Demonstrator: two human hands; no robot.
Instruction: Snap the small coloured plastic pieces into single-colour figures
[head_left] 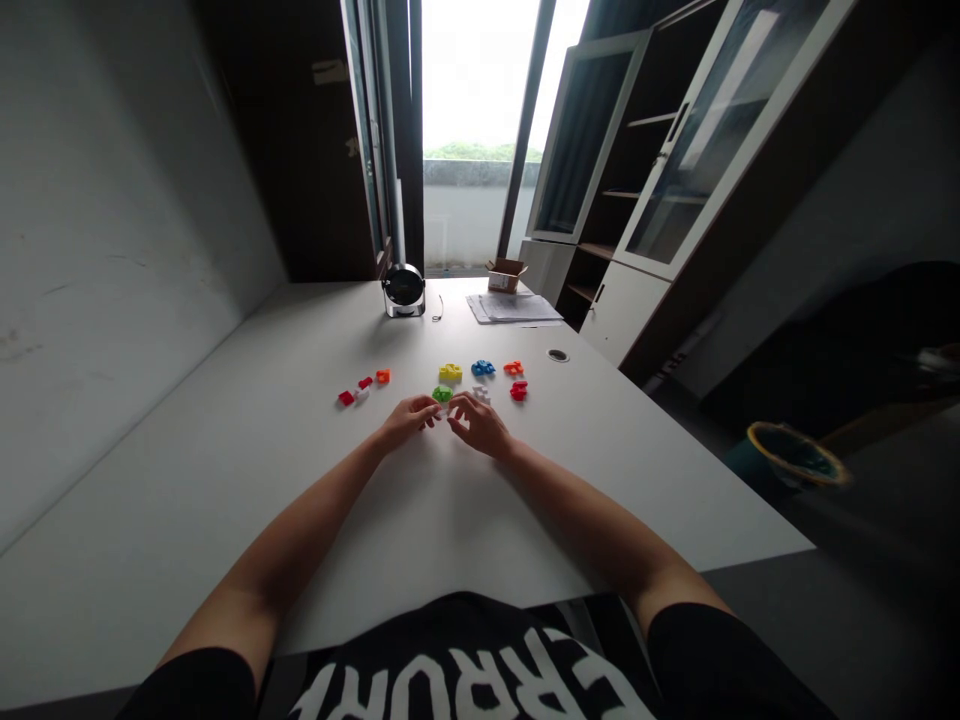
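Note:
Both hands meet over the white table at the middle of the view. My left hand is closed, its thumb and fingertips pinching a small white piece from the left. My right hand curls round the same piece from the right, index finger and thumb at its edge. The piece is mostly hidden by the fingers, so its shape is unclear. Just beyond the fingertips lies a green toy block piece. A pale grey-white piece sits right behind my right hand, partly covered by it.
Farther back lie yellow, blue, orange and red block pieces. Leftward are a red piece, a white one and an orange one. A small black fan, papers and a cardboard box stand behind.

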